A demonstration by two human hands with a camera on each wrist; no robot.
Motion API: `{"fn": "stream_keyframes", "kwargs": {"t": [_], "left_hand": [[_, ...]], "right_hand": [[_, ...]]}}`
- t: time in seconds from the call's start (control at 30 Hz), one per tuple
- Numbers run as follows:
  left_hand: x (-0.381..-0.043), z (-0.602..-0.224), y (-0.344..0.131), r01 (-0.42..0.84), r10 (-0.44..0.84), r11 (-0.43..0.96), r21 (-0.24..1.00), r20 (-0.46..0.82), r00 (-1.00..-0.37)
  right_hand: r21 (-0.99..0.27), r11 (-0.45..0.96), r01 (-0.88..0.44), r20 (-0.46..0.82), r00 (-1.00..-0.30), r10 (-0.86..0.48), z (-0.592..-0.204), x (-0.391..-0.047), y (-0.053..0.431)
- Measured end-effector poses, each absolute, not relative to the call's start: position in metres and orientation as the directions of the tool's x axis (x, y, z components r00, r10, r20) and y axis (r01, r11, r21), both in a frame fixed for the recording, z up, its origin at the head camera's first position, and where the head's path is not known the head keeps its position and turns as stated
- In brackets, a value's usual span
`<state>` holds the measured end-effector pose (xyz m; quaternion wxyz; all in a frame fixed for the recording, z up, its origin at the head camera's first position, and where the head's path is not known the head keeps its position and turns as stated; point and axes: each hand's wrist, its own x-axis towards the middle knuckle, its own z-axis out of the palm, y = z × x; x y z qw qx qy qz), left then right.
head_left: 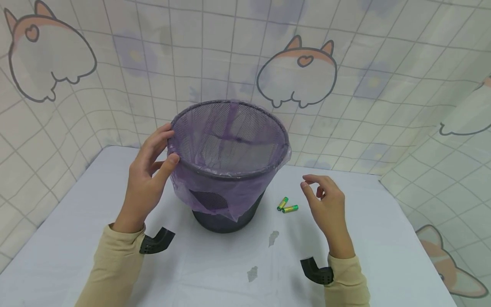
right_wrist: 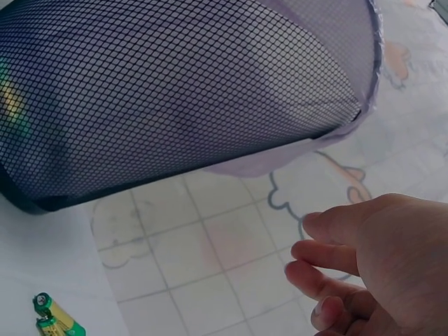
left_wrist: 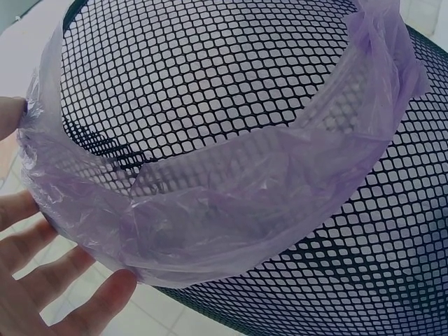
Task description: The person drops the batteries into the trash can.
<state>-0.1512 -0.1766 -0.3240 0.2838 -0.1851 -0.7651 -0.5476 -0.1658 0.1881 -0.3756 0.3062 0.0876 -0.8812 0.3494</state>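
A black mesh wastebasket (head_left: 226, 224) stands upright on the table, lined with a thin purple plastic bag (head_left: 226, 194) folded over its rim. My left hand (head_left: 147, 175) touches the bag-covered rim at its left, fingers and thumb spread along the outside; the left wrist view shows the fingertips (left_wrist: 115, 287) against the bag. To the right of the basket, my right hand (head_left: 326, 202) hovers holding nothing, thumb and forefinger near each other, other fingers loosely bent. Two green-and-yellow batteries (head_left: 290, 209) lie on the table between basket and right hand.
A white cloth (head_left: 215, 273) covers the table, with two greyish patches (head_left: 252, 273) near the front. A checked curtain with cartoon animals (head_left: 297, 79) hangs behind and at the sides. A blurred green-yellow shape (right_wrist: 10, 101) shows at the basket's mesh.
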Motion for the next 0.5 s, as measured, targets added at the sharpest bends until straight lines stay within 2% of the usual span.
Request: {"fn": "stream_keyframes", "kwargs": {"t": [0.5], "left_hand": [[-0.151, -0.325, -0.176, 0.591, -0.026, 0.337, 0.732, 0.635, -0.772]], "right_hand": [[-0.564, 0.758, -0.327, 0.547, -0.836, 0.047, -0.388, -0.172, 0.189]]}}
